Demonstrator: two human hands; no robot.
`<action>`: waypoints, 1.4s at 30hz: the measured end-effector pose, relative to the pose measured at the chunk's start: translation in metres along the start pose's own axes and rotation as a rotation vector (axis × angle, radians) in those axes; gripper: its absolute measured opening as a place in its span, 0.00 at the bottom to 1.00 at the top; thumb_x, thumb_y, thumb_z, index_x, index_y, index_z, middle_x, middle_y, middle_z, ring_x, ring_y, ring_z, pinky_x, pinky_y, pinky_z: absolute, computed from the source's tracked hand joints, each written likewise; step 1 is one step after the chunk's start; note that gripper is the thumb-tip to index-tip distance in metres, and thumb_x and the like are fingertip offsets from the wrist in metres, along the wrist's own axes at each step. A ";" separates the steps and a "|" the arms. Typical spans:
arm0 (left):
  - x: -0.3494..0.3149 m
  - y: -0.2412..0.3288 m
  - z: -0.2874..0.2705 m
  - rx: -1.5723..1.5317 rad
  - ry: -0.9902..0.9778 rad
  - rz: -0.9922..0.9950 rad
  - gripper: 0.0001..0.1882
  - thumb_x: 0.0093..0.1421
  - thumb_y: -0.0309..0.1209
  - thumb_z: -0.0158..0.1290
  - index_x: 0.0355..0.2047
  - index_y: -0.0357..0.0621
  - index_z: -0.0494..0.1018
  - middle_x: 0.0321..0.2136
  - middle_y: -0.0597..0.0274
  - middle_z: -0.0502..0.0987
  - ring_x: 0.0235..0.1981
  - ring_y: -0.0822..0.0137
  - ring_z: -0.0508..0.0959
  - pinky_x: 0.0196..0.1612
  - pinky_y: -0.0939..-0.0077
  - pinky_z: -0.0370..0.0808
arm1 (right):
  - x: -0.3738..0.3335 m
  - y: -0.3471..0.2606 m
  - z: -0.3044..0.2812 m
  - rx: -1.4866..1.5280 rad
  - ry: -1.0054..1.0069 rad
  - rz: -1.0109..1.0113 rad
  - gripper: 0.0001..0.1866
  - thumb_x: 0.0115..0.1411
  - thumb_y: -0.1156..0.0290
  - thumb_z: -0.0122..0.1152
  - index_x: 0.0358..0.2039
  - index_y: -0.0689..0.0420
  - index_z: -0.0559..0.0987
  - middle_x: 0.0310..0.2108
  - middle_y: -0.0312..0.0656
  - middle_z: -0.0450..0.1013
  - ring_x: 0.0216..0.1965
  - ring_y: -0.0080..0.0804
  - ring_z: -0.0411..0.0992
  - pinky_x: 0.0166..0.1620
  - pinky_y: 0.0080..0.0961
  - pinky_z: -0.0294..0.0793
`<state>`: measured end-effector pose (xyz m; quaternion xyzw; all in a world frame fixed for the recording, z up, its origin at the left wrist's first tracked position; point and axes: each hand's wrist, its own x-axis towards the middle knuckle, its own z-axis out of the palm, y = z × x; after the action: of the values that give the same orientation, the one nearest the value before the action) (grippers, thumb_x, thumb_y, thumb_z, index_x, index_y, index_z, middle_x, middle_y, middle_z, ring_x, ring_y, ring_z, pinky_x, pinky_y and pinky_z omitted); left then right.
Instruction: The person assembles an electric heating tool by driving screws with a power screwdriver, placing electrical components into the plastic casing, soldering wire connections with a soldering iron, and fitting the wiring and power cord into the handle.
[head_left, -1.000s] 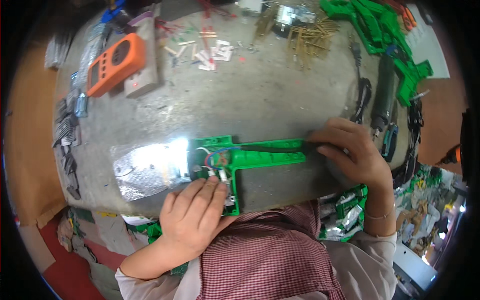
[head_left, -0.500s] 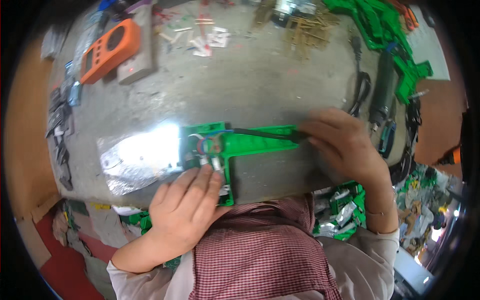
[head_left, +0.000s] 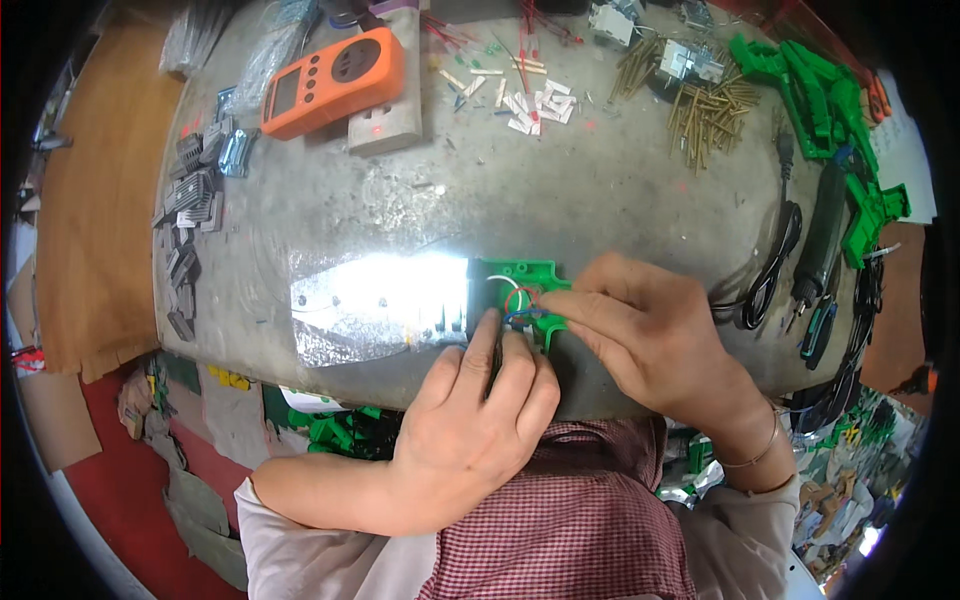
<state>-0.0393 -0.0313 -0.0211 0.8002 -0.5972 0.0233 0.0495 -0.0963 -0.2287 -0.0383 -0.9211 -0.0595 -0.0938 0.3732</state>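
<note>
An opened green plastic housing [head_left: 520, 268] lies on the bench in front of me, with thin white, red and blue wires [head_left: 524, 312] in it. My left hand [head_left: 475, 415] rests its spread fingertips on the housing's near side, beside a dark part [head_left: 483, 283]. My right hand [head_left: 660, 330] pinches at the blue wire over the housing. It covers the housing's narrow handle and the black cable there. Against the dark part, on the left, lies a shiny silver sheet or bag [head_left: 340, 325], washed out by glare.
An orange multimeter [head_left: 335, 83] leans on a white power strip [head_left: 385, 130]. Brass rods [head_left: 705, 115], small white pieces [head_left: 540, 108] and green shells [head_left: 815, 100] lie at the back. A soldering iron [head_left: 822, 230] and black cord [head_left: 775, 270] sit right; grey heatsinks [head_left: 190, 200] sit left.
My right hand has come in from the handle's far end to the wires. My left fingers have spread along the near edge. The whole scene has shifted right in view.
</note>
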 end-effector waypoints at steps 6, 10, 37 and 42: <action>-0.003 0.001 0.001 -0.048 -0.006 0.004 0.16 0.53 0.31 0.49 0.40 0.35 0.73 0.40 0.49 0.76 0.45 0.55 0.79 0.39 0.73 0.70 | -0.001 0.007 0.024 -0.054 0.109 -0.084 0.15 0.47 0.74 0.63 0.39 0.56 0.81 0.29 0.36 0.71 0.29 0.31 0.73 0.28 0.26 0.74; -0.004 -0.001 0.002 -0.054 0.009 0.007 0.16 0.54 0.31 0.49 0.40 0.33 0.73 0.40 0.51 0.77 0.43 0.57 0.80 0.40 0.72 0.70 | 0.013 -0.012 0.023 -0.339 -0.095 -0.062 0.10 0.46 0.71 0.62 0.32 0.57 0.80 0.35 0.36 0.69 0.32 0.28 0.73 0.28 0.22 0.76; 0.001 -0.009 -0.004 -0.314 -0.155 -0.014 0.31 0.37 0.34 0.68 0.43 0.38 0.70 0.55 0.39 0.65 0.48 0.45 0.74 0.41 0.60 0.76 | 0.001 -0.009 0.033 -0.235 -0.047 0.021 0.29 0.55 0.68 0.52 0.59 0.53 0.67 0.37 0.39 0.67 0.38 0.35 0.70 0.30 0.25 0.78; 0.004 -0.004 -0.015 -0.255 -0.192 -0.089 0.34 0.47 0.34 0.65 0.52 0.36 0.64 0.54 0.31 0.66 0.42 0.41 0.76 0.40 0.57 0.77 | -0.009 -0.010 0.045 -0.246 0.083 -0.010 0.33 0.56 0.67 0.49 0.64 0.59 0.62 0.37 0.37 0.69 0.39 0.30 0.70 0.33 0.22 0.76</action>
<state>-0.0342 -0.0320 -0.0056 0.8116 -0.5613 -0.1314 0.0943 -0.1007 -0.1906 -0.0651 -0.9549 -0.0366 -0.1401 0.2594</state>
